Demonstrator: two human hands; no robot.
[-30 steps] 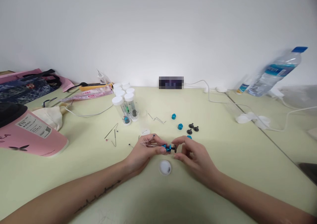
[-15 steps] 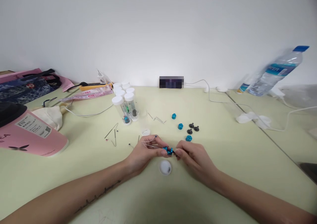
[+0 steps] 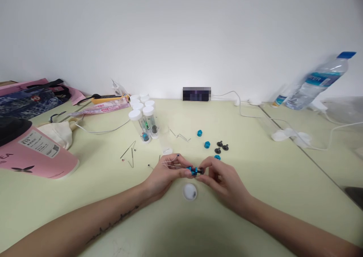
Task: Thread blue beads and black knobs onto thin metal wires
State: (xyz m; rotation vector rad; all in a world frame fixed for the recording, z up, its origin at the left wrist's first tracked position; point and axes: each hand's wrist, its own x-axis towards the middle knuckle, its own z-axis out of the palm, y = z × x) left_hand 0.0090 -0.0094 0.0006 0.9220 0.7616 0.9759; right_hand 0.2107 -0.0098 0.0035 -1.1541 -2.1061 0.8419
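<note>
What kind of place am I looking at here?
Probably a desk set against a wall, used for small handiwork; home or office, I can't tell. Loose blue pieces, white-capped clear tubes and a pink drink cup share its surface.

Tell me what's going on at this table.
Someone is handling small parts with both hands. The left hand holds a blue part and a thin bent wire; the right hand is at a black piece on the blue part's end. A white cap lies just below them, and loose blue parts and black pieces lie beyond.
</note>
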